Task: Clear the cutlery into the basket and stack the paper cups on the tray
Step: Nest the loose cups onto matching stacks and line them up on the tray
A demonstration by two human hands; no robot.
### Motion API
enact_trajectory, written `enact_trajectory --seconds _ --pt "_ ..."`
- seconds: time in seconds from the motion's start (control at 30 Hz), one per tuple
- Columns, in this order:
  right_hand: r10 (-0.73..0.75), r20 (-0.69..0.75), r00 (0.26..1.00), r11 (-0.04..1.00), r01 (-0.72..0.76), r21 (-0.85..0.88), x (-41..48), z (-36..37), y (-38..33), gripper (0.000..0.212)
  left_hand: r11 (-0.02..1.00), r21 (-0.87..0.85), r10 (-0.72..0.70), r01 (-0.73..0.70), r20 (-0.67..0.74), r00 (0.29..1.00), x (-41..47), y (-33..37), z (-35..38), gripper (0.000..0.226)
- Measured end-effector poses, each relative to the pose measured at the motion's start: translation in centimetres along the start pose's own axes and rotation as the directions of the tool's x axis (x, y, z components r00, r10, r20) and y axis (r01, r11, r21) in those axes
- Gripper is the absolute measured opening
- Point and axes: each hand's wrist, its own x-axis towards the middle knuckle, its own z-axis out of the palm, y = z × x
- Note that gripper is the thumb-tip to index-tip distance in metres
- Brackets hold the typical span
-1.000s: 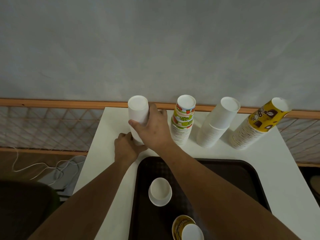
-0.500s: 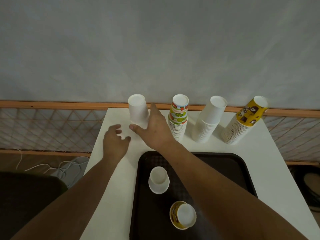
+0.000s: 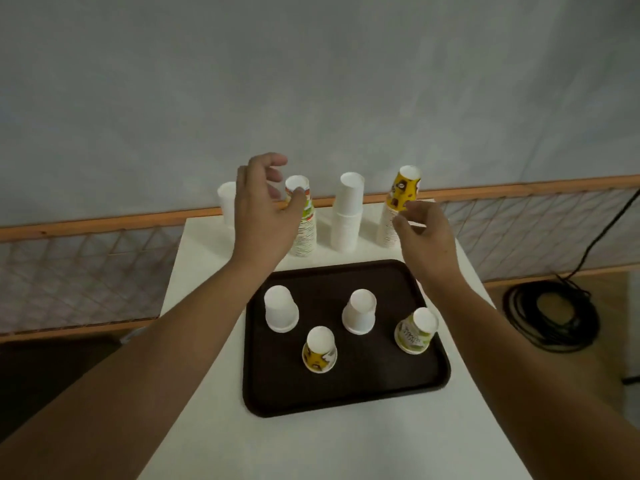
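A dark brown tray (image 3: 349,393) lies on the white table (image 3: 346,445). Several single paper cups stand upside down on it: two white ones (image 3: 281,308) (image 3: 360,311), a yellow one (image 3: 320,349) and a green one (image 3: 415,330). Behind the tray stand tall cup stacks: white (image 3: 227,206), colourful (image 3: 306,233), white (image 3: 348,213) and yellow (image 3: 403,188). My left hand (image 3: 259,213) hovers, fingers spread, in front of the colourful stack and holds nothing. My right hand (image 3: 427,237) hangs loosely curled beside the yellow stack, also holding nothing. No cutlery or basket is in view.
A grey wall with a wooden rail (image 3: 104,223) and mesh panel runs behind the table. A coil of black cable (image 3: 550,313) lies on the floor to the right. The table drops off at its left and right edges.
My right hand let go of the left white stack and moved right to the yellow stack. My left hand rose toward the colourful stack. The view pulled back, showing more cups on the tray.
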Motion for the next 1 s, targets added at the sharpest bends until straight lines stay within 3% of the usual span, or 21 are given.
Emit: enact_trajectory --seconds 0.2,0.5,0.77,0.9,1.0 --pt "0.145 0.004 0.989 0.989 -0.144 -0.041 4.7 -5.5 6.7 0.038 0.997 0.052 0.056 -0.065 0.171 0.984 1.6 4.1 7.3 0.046" --pt "0.297 0.238 0.925 0.954 -0.279 -0.107 12.3 -4.5 15.2 0.068 0.984 0.156 0.029 -0.082 0.314 0.949 5.4 5.2 19.7 0.065" --pt "0.318 0.394 0.862 0.938 -0.226 -0.263 17.9 1.4 19.4 0.097 0.915 0.334 0.031 -0.226 0.501 0.865 7.3 1.9 26.1 0.058" --pt "0.325 0.362 0.874 0.912 -0.188 -0.365 19.6 3.9 21.5 0.109 0.88 0.383 0.032 -0.283 0.546 0.837 7.5 0.4 27.5 0.047" --pt "0.305 0.318 0.898 0.911 -0.177 -0.372 19.9 5.0 22.6 0.115 0.856 0.419 0.054 -0.302 0.509 0.859 7.4 -0.5 28.0 0.041"
